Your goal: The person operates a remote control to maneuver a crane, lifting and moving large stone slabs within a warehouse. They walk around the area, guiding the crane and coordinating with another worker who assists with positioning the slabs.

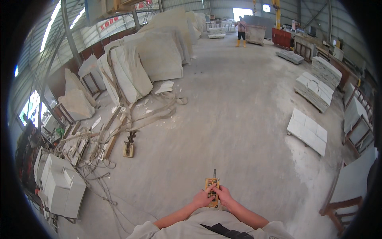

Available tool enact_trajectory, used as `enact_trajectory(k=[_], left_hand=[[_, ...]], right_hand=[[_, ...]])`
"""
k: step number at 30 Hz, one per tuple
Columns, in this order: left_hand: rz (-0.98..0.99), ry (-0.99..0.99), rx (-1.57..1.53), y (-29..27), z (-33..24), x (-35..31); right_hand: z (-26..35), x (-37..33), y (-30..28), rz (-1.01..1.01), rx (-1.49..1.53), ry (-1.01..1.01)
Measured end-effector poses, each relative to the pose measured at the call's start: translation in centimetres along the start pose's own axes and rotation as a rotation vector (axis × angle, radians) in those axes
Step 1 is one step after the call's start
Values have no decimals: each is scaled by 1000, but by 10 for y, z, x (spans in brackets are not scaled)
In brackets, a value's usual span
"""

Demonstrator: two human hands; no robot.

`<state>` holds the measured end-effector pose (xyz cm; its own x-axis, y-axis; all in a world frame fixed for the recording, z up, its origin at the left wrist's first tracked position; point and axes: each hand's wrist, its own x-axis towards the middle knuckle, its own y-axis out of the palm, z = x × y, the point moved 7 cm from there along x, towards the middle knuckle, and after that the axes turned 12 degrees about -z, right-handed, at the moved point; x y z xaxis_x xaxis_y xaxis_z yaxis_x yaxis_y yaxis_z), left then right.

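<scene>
Pale beige shirt point(179, 231); short sleeves point(145, 230); black band point(227, 232) across front

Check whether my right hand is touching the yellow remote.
Touching. The head view shows the right hand against the right side of the yellow remote, its thumb lying over the button face.

Remote point(213, 181) sits between left hand point(201, 198) and right hand point(225, 195); slabs point(160, 53) stand left; slab stacks point(315, 88) right.
</scene>
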<state>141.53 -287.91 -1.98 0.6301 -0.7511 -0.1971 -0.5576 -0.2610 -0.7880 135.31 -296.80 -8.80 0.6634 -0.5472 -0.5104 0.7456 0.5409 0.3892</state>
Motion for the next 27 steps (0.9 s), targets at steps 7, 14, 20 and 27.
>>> enact_trajectory(k=[7, 14, 20, 27], left_hand=[[20, 21, 43, 7, -25, 47], [109, 34, 39, 23, -37, 93], [173, 76, -8, 36, -58, 146], [181, 123, -22, 36, -69, 224]], right_hand=[[27, 33, -22, -42, -3, 60], [41, 67, -43, -92, 46, 91], [74, 100, -63, -140, 102, 58], [116, 164, -73, -204, 74, 6]])
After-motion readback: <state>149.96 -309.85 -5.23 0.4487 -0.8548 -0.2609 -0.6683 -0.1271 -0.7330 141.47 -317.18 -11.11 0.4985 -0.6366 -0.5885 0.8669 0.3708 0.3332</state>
